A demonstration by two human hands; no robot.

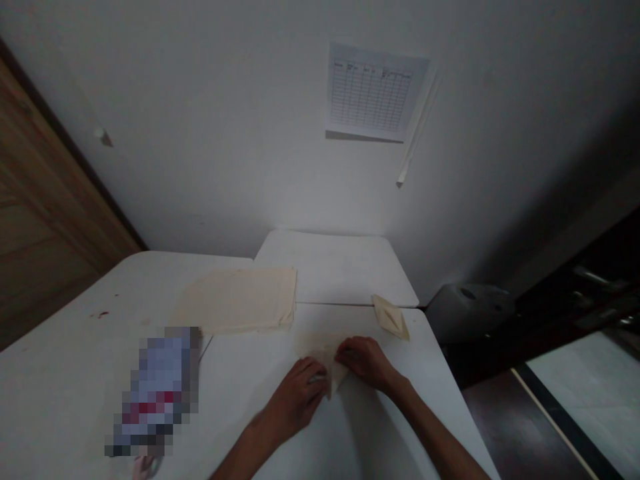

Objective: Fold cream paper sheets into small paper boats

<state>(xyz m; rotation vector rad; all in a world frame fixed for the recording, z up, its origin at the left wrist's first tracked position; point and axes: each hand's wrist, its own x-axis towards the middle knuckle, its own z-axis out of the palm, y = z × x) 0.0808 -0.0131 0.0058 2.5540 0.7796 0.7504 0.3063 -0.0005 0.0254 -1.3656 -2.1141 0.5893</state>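
Both my hands rest on a small cream cloth piece [320, 348] lying on the white table [250, 400]. My left hand [297, 399] has its fingers curled and pressed onto the cloth's lower corner. My right hand [364, 361] is closed over the cloth's right side, pinching a fold. A folded cream piece [391, 317], shaped like a triangle, lies just beyond my right hand near the table's right edge. A stack of flat cream cloth [237, 300] lies to the upper left of my hands.
A blurred-out object [157, 390] sits on the table at left. A second white table [335, 267] stands against the wall. A printed sheet [373, 93] hangs on the wall. A grey bin [467, 307] stands on the floor at right; a wooden door [45, 227] is at left.
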